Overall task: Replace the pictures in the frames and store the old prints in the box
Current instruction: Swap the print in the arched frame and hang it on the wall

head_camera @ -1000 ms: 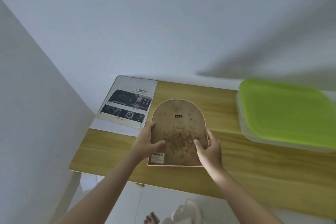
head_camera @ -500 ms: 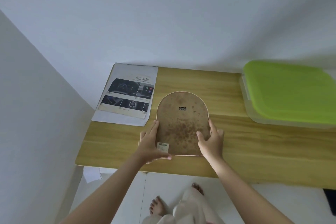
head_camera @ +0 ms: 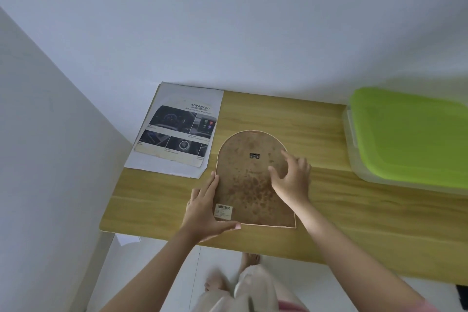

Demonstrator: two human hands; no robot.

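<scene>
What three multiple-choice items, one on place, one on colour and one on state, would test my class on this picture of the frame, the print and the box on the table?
1. Where does the printed sheet lie relative to the arched frame?
A. To its left, by the wall
B. On the box
C. Under the table

2. What colour is the lid of the box?
A. Red
B. Green
C. Black

3. How does the frame lie?
A. Upright against the wall
B. Face down, brown backing up
C. Inside the box

Answers: 1 A, the sheet sits at the table's left rear corner. 2 B, the lid is bright green. 3 B, the hanger and barcode label show, with the left hand and right hand on it.
</scene>
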